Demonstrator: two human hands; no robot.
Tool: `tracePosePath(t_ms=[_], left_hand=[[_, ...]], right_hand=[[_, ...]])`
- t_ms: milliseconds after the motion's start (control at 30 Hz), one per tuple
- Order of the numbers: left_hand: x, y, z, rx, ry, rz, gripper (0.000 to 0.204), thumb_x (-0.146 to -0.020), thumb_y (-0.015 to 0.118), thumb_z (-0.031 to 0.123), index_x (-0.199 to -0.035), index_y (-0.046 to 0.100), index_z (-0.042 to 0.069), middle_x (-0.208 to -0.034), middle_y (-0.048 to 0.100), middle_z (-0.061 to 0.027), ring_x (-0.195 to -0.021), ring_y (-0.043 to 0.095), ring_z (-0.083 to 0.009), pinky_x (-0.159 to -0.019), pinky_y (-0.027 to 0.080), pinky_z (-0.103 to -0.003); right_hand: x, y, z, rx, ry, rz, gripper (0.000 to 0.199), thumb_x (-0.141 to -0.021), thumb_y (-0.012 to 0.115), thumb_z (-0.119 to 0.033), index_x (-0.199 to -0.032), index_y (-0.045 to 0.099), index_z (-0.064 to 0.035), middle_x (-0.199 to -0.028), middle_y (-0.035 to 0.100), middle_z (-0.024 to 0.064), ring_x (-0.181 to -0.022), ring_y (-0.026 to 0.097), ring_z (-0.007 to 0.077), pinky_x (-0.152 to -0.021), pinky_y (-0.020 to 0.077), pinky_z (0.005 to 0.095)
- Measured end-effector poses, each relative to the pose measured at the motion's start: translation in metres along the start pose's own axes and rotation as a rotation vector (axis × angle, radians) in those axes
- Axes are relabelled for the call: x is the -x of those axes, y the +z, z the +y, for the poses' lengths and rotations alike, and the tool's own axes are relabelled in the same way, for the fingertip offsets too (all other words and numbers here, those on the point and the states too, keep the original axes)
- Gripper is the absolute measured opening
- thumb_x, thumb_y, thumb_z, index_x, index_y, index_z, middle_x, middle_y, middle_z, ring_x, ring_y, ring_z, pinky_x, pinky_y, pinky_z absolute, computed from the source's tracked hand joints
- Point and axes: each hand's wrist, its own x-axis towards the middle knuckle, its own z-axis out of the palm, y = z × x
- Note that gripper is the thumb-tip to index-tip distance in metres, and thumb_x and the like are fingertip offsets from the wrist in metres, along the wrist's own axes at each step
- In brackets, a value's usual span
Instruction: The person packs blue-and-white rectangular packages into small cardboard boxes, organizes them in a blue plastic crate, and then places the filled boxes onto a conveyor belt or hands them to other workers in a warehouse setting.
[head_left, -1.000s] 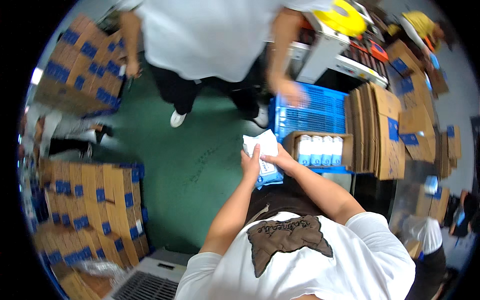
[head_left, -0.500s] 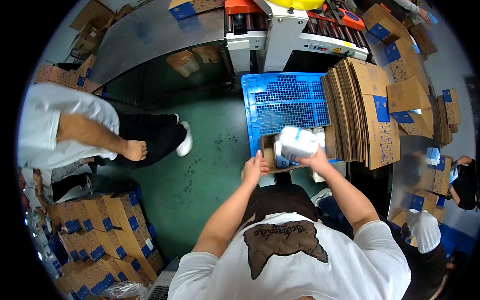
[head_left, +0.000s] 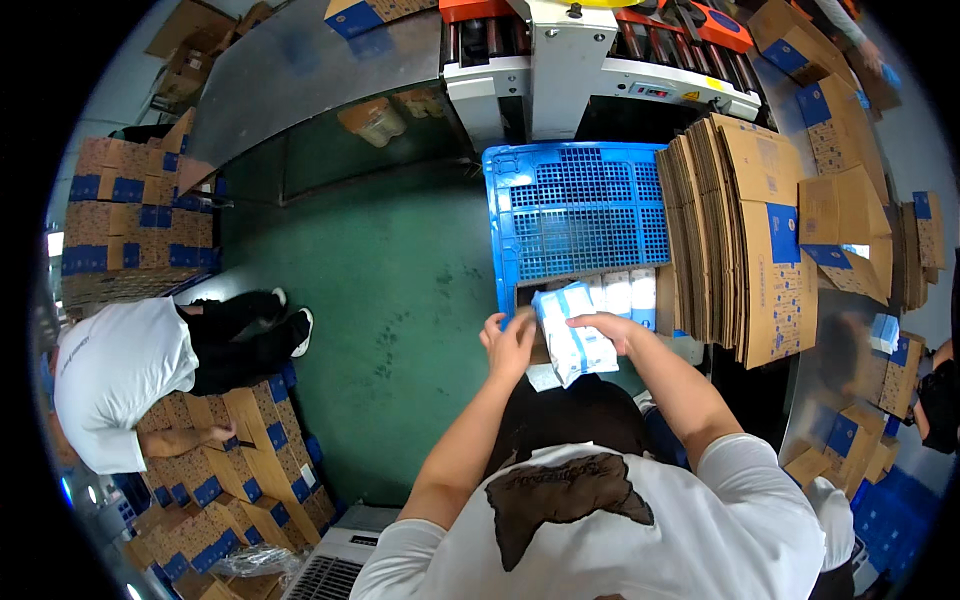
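Two hands on one bundle right now: the right hand (head_left: 600, 325) is clamped over the top of a white-and-blue pack of small boxes (head_left: 575, 340), fingers curled round it, while the left hand (head_left: 510, 345) sits at the pack's left edge with fingers bent against it, though I can't tell how firmly it's gripping. The pack hangs tilted just over the near end of an open cardboard box (head_left: 590, 300) that already has a row of the same white packs (head_left: 625, 290) standing in it. That box rests on a blue plastic pallet (head_left: 575, 205). Compared with half a second back, the bundle has come down and toward the body a bit, and it's turned from lying flat-ish up by the box rim to slanting on its side, so it looks to me like it's being lined up to slot in next to the row. A second ago the view was swung way off to the left, now it's square on the box. Flat folded cartons (head_left: 740, 220) stand stacked just right of the pallet, and another person in a white shirt (head_left: 120, 375) is bent over stacked boxes (head_left: 250, 440) off to the left.
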Motion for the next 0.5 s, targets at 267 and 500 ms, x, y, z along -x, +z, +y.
tracePosePath(t_ms=[267,500], left_hand=[[0.004,0.041,-0.042,-0.076,0.061,-0.102,0.051,-0.076,0.052,0.0,-0.123,0.038,0.012,-0.135,0.034,-0.0175,-0.108,0.047,-0.04,-0.084,0.044,-0.044],[0.007,0.039,-0.05,-0.098,0.085,-0.13,0.029,-0.076,0.045,-0.003,-0.103,0.039,0.004,-0.131,0.034,-0.0251,-0.103,0.048,-0.043,-0.08,0.044,-0.048]], right_hand=[[-0.133,0.012,0.055,0.456,-0.68,0.806,0.07,-0.065,0.073,-0.021,-0.12,0.036,0.0031,-0.109,0.052,0.0219,-0.1,0.053,0.0332,-0.085,0.0415,0.0446],[-0.082,0.054,0.056,0.959,-0.331,0.701,0.082,-0.071,0.067,-0.027,-0.131,0.02,0.0026,-0.11,0.047,0.0262,-0.103,0.048,0.0393,-0.089,0.0384,0.045]])
